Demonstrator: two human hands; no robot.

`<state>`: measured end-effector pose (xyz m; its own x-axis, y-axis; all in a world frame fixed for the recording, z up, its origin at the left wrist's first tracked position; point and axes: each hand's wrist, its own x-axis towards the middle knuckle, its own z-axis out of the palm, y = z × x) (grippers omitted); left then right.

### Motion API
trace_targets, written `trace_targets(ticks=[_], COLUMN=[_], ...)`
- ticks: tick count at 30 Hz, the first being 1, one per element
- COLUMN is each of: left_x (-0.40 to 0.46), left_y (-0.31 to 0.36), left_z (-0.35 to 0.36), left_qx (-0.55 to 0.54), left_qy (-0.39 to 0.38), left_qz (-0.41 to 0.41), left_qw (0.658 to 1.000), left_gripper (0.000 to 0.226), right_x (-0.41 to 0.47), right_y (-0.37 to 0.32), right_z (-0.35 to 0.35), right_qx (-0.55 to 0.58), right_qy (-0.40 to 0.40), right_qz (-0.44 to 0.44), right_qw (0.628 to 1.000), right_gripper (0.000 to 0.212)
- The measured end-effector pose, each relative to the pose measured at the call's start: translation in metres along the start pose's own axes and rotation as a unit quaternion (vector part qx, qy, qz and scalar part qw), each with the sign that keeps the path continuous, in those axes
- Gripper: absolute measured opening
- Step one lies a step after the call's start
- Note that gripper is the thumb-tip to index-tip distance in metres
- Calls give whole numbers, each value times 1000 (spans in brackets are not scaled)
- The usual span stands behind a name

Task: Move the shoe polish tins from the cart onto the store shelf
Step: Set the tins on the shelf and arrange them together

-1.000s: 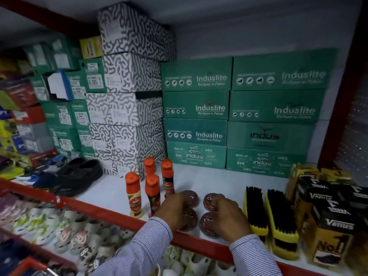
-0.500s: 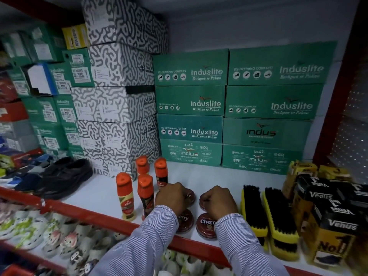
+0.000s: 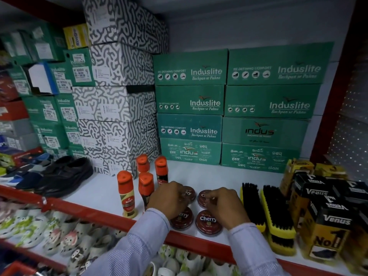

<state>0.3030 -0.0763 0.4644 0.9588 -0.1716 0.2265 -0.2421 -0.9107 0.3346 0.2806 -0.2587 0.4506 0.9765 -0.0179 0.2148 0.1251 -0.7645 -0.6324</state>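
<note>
Several round dark-red Cherry shoe polish tins lie flat in a two-by-two block on the white store shelf [image 3: 201, 174], just behind its red front edge. The front left tin [image 3: 182, 218] and front right tin [image 3: 208, 222] lie free below my wrists. My left hand [image 3: 169, 198] curls over the back left tin [image 3: 189, 193], fingertips on its lid and rim. My right hand [image 3: 225, 206] grips the back right tin [image 3: 203, 196] the same way. Both back tins rest on the shelf, half hidden by my fingers. No cart is in view.
Orange-capped liquid polish bottles [image 3: 127, 194] stand just left of the tins. Yellow-backed shoe brushes [image 3: 276, 214] lie just right, then black-and-yellow Venus boxes [image 3: 328, 222]. Green shoe boxes [image 3: 199, 100] fill the back. Black shoes [image 3: 65, 176] sit far left; clogs [image 3: 49, 236] lie below.
My hands moved from over the front tins back to the rear pair, uncovering the front two. In the last half second they have barely moved.
</note>
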Motion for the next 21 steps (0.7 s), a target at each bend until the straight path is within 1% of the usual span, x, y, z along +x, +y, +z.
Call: trace_targets(ticks=[1,3,5,6,8,11,13,21], left_x=[-8,-22,-32,-35,-40,-43,-44,-48], left_y=[0,0,-2,-3,-4,-3,-4,-1], left_z=[-3,-8,-9,-8,-5,-5,-3,-5], left_qx=[11,35,38,36,31,28,23,23], left_qy=[0,-23,-67,-82,-76,-44,-39,-36], left_qz=[8,13,20,24,27,9,3,-11], left_qw=[1000,999,997,996,996,999,999,999], left_gripper=[27,35,35,33,33,42,45,37], right_x=[-8,-25,-36,-39,-43,-45,-46,-45], right_y=[1,2,1,0,-2,-4,-5,-8], right_z=[-3,-6,-6,-4,-1,0,2,4], right_qx=[-8,-26,-40,-41,-36,-29,-22,-26], right_qy=[-4,-41,-82,-87,-74,-54,-44,-30], right_qz=[0,6,1,-4,-4,3,9,14], right_qw=[1000,999,996,995,997,998,999,999], right_gripper=[19,23,27,29,32,31,30,28])
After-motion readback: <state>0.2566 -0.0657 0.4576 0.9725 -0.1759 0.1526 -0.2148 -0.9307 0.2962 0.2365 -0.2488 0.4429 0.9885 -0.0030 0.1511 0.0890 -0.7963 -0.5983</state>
